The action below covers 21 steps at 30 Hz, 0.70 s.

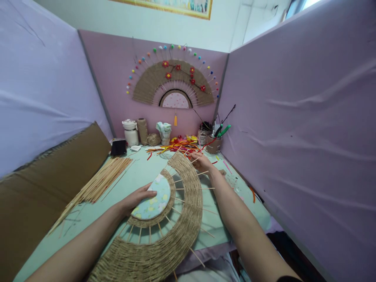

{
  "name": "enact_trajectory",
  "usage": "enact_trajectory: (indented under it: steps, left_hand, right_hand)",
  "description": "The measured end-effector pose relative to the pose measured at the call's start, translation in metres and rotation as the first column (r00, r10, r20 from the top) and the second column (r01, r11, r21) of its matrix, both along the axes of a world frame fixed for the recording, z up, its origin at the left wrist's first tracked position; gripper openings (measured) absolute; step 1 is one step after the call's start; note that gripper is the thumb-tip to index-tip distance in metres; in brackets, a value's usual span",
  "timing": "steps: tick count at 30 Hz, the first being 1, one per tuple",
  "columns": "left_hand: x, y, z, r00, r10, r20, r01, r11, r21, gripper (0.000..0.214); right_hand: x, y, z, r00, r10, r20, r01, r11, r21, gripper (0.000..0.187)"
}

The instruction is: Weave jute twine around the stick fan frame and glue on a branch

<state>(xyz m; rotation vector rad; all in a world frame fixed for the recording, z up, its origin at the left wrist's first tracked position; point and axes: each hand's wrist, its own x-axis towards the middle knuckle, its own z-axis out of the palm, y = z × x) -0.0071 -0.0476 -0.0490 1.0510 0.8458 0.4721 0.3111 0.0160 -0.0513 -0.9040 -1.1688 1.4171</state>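
Observation:
A woven twine fan (188, 211) with thin wooden sticks radiating through it is held tilted over the table. Its half-round centre (157, 199) is covered in pale blue floral cloth with a twine border. My left hand (136, 199) grips this centre at its straight edge, thumb on top and fingers hidden underneath. Beside the fan's upper end is my right hand (201, 162), its fingers pinched close to the outer stick tips. What lies between those fingertips is too small to tell. Stick ends stick out past the woven band's outer rim.
Loose sticks (100, 180) lie left, beside a cardboard panel (58, 192). Colourful strips (179, 148) lie at the back near a twine ball (154, 139), twine spool (142, 131), white jar (130, 133) and tool holder (213, 144). A finished-looking fan (147, 84) hangs behind.

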Motion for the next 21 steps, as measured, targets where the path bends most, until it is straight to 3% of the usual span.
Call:
enact_trajectory:
  steps: [7,11,15,21]
  left_hand:
    - [0.004,-0.001,-0.003,0.998,0.053,0.036,-0.054,0.999,0.007,0.082]
    - [0.005,-0.003,-0.002,0.997,0.070,0.030,-0.071,0.997,0.031,0.080]
    - [0.009,-0.007,0.002,0.996,0.086,-0.024,-0.083,0.993,0.087,0.076]
    - [0.009,-0.017,-0.002,0.979,0.152,-0.137,-0.116,0.964,0.240,0.062]
  right_hand:
    - [-0.011,-0.001,-0.008,0.998,0.065,0.000,-0.065,0.997,-0.041,0.033]
    - [-0.015,0.000,-0.010,0.998,0.006,-0.068,-0.010,0.999,-0.048,0.030]
    - [-0.018,-0.002,-0.012,0.993,-0.002,-0.115,-0.008,0.996,-0.093,0.024]
    - [-0.023,-0.001,-0.020,0.998,0.023,-0.054,-0.031,0.987,-0.155,0.020]
